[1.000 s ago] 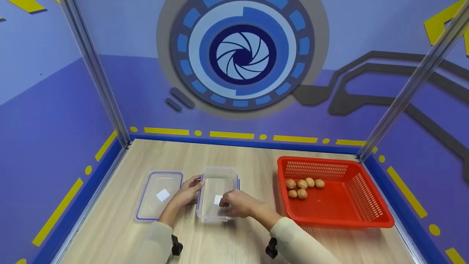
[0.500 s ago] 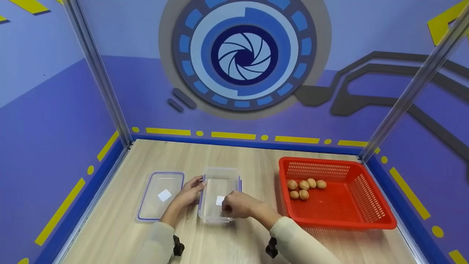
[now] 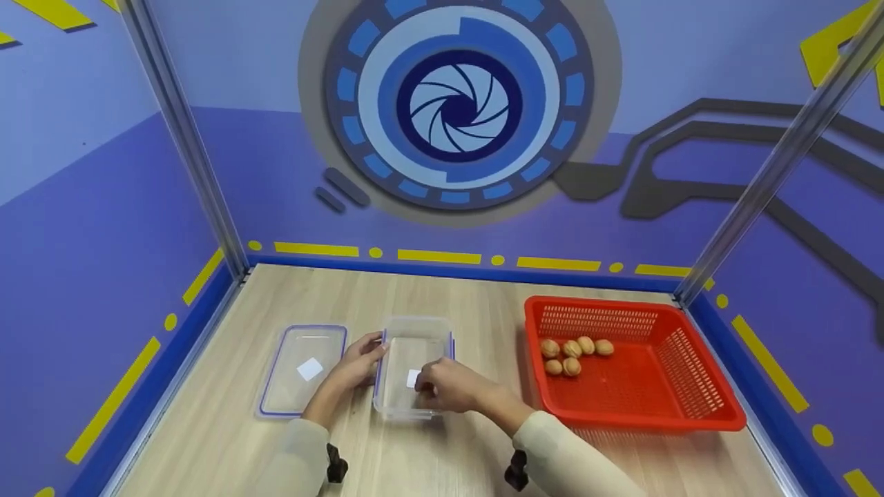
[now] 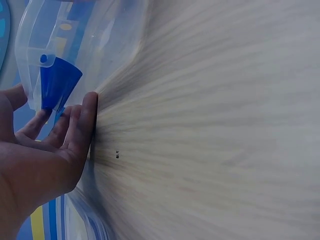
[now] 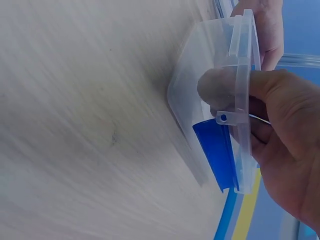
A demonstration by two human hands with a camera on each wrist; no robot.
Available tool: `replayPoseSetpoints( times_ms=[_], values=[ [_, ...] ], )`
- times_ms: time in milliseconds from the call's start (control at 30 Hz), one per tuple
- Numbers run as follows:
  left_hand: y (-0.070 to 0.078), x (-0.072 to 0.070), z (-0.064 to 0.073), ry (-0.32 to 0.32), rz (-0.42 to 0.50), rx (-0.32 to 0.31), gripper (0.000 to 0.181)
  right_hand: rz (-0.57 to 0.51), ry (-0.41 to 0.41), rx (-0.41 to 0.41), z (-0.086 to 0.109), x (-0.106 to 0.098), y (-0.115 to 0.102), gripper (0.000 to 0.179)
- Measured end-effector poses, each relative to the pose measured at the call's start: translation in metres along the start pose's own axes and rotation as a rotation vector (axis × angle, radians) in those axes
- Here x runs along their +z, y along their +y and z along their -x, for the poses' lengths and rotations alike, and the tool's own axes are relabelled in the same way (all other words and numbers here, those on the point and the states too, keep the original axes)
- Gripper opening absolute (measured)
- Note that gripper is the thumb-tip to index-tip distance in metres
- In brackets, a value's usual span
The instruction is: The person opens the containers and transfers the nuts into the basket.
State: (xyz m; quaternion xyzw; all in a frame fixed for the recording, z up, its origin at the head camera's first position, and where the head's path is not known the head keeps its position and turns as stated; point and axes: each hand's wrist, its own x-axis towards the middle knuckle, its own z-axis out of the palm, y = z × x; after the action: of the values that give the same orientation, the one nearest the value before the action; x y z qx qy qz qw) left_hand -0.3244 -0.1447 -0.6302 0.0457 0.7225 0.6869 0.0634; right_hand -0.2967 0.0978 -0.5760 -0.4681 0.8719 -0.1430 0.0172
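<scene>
A clear plastic food container (image 3: 413, 345) with blue side flaps stands lidless on the table. My left hand (image 3: 360, 362) grips its left wall, thumb over the rim and fingers outside by the blue flap (image 4: 59, 82). Inside the container, my right hand (image 3: 449, 386) has its fingers curled down, close to a white square (image 3: 412, 378) on the floor. In the right wrist view, my thumb (image 5: 270, 82) passes behind the clear side wall (image 5: 195, 75), where a blurred round shape shows; I cannot tell whether the fingers hold anything.
To the left lies the container's clear lid (image 3: 304, 352) with a blue seal and a white square label (image 3: 310, 369). A red perforated basket (image 3: 642, 417) stands at the right, several walnuts (image 3: 570, 349) grouped in its left part. Painted panels and metal posts border the table.
Both hands stay at the container with almost no movement. The whole view shifts slightly; lid, basket and walnuts keep their places.
</scene>
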Motion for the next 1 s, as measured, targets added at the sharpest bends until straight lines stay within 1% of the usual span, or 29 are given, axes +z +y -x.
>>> replayPoseSetpoints(
  times_ms=[200,233,400,567,667,800,900,1000],
  values=[
    [0.003,-0.001,0.003,-0.024,0.029,-0.054,0.048,-0.008,0.054,-0.074,0.006,-0.016,-0.009,0.008],
    [0.003,-0.001,0.002,-0.02,0.029,-0.053,0.047,-0.011,0.063,-0.077,0.007,-0.019,-0.011,0.008],
    [0.002,-0.001,0.001,-0.014,0.011,-0.03,0.047,-0.048,0.087,-0.059,0.019,-0.037,-0.016,0.007],
    [0.0,0.002,0.002,-0.022,0.003,-0.024,0.047,-0.137,0.133,-0.042,0.04,-0.052,-0.011,0.011],
    [-0.002,0.003,0.003,-0.023,0.01,-0.029,0.048,-0.181,0.192,-0.03,0.054,-0.06,-0.003,0.012],
    [-0.001,0.002,0.004,-0.006,0.027,-0.043,0.048,-0.197,0.324,-0.005,0.069,-0.07,0.012,0.014],
    [0.0,0.0,0.003,-0.007,0.027,-0.045,0.048,-0.199,0.419,0.037,0.079,-0.076,0.023,0.016],
    [0.001,-0.002,0.002,-0.02,0.023,-0.036,0.048,-0.201,0.48,0.111,0.09,-0.082,0.033,0.018]
  ],
)
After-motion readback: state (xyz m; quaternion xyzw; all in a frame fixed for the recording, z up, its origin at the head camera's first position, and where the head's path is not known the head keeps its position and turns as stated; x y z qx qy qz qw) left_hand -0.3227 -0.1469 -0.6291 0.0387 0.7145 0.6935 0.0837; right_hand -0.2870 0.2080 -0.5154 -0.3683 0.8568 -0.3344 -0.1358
